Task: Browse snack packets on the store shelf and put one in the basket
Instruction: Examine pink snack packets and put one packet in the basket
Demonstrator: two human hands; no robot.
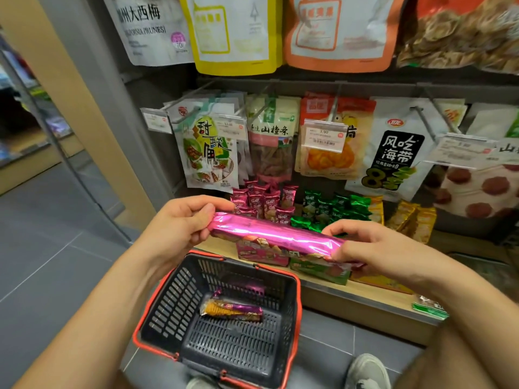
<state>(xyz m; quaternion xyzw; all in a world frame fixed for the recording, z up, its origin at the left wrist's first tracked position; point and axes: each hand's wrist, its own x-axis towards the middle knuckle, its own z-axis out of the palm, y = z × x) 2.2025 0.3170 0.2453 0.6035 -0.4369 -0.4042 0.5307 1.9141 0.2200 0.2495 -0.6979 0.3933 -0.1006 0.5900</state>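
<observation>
Pink foil wraps the long packet [276, 238], held roughly level in the air, its left end a little higher than its right. The left hand [179, 220] grips the left end, fingers curled over the top and thumb pressed on the near side. The right hand [373, 248] grips the right end, fingers curled round the wrapper. The long packet is not in the basket [168, 301]; it hangs above the basket's far rim, just in front of the wooden shelf [365, 301].

The basket is black plastic with a red rim and stands on the grey floor [42, 248], near the person, between the forearms. On its bottom lies a smaller snack bar [231, 308] in a purple and orange wrapper.

On the shelf beyond the hands stand small pink packets [264, 203] at the left, small green packets [334, 210] in the middle and small yellow packets [407, 220] at the right. Above them bags hang from hooks, among them a white and green bag [209, 153] at the left and a white bag with black lettering [393, 153] farther right. A price tag [323, 136] reading 3.90 hangs in front of an orange bag [328, 161]. A grey shoe [366, 370] shows at the near edge, right of the basket.
</observation>
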